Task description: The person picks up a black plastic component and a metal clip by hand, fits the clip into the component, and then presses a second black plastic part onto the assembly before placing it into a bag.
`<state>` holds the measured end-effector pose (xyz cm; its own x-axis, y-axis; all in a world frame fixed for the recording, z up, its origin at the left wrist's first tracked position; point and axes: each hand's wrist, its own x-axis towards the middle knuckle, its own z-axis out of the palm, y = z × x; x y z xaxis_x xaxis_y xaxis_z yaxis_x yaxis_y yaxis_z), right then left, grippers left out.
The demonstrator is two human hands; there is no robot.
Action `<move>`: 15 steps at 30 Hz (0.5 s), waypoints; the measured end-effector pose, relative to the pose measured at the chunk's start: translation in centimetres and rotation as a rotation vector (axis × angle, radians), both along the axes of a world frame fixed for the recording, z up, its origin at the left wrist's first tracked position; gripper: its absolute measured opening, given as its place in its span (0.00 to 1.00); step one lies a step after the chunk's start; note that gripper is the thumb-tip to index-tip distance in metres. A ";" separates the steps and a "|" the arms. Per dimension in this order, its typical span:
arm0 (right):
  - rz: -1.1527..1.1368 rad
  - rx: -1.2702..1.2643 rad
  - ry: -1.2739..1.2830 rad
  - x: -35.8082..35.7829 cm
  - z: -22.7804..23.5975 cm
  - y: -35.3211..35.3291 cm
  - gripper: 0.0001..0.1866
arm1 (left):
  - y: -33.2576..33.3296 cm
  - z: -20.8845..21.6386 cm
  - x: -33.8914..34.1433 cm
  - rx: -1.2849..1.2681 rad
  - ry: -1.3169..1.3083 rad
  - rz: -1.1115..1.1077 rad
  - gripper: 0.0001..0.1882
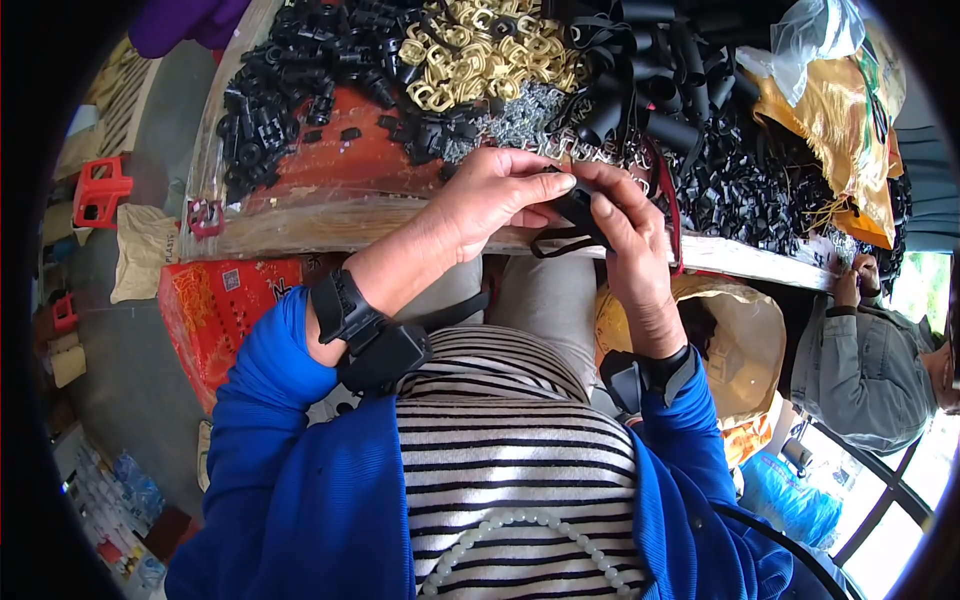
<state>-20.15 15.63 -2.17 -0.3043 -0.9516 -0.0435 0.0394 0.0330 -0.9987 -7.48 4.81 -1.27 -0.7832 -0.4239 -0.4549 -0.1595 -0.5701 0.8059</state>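
Note:
Both hands meet above the near edge of the worktable (330, 230), in front of my lap. My left hand (497, 195) pinches one end of a slim black part (580, 214) between thumb and fingers. The fingers of my right hand (637, 228) close round the part's other end. A thin black loop (560, 246) hangs below it, apparently belonging to it. The fingers cover much of the part, so its exact kind is unclear. Just beyond my hands lie small silver metal pieces (525, 115).
Heaps of black plastic fittings (290, 85), gold-coloured rings (490, 50) and black tubes (655, 75) cover the table. A yellow sack (815, 110) stands at the right. A co-worker (865, 370) sits at the right edge. Beside my left arm is a red box (215, 320).

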 end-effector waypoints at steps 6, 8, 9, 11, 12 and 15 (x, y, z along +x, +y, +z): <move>0.230 -0.135 0.157 -0.9 1.0 -1.3 0.41 | -0.5 -0.7 -1.0 0.065 0.144 0.040 0.13; 0.259 -0.112 0.254 -1.0 0.5 -1.5 0.44 | -0.3 -1.7 -1.5 0.066 0.182 0.003 0.13; 0.266 -0.128 0.319 -1.0 0.1 -1.6 0.42 | -0.2 -2.1 -1.5 0.050 0.208 -0.027 0.13; 0.253 -0.183 0.435 -1.0 -0.3 -1.7 0.39 | -0.2 -2.6 -1.2 0.099 0.187 0.055 0.14; 0.218 -0.183 0.467 -1.0 -0.2 -1.7 0.39 | -0.1 -2.3 -1.1 0.091 0.214 0.016 0.14; 0.171 -0.219 0.385 -1.0 0.2 -1.7 0.36 | 0.2 -0.9 -1.1 0.135 0.172 0.042 0.16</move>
